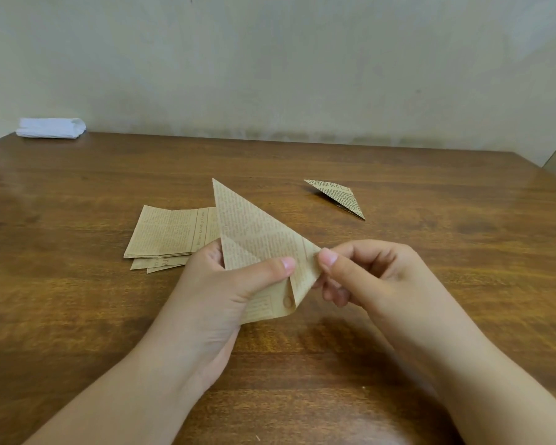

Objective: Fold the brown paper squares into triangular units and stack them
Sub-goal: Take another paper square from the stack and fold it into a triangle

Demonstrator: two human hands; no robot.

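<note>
1. Paper printed with newspaper text, a brown half-folded sheet (257,242), is sitting at the centre of the frame, lifted off the bench (77,316) between both hands, its sharp tip pointing toward the upper left.
2. Left hand (225,293) is gripping the sheet from the lower left, its thumb pressing across the front face and its fingers curling behind the paper.
3. Right hand (366,277) is pinching the sheet's right corner between thumb and forefinger, its other fingers curling underneath.
4. Lower edge of the sheet is curling into a soft roll just below the left thumb.
5. Stack of unfolded squares (170,239) is lying flat on the bench, left of centre, partly hidden behind the held sheet and the left hand.
6. Finished triangular unit (337,195) is resting on the bench toward the upper right, well apart from both hands.
7. White folded cloth (50,127) is lying at the bench's far edge in the upper left, against the wall (270,59).
</note>
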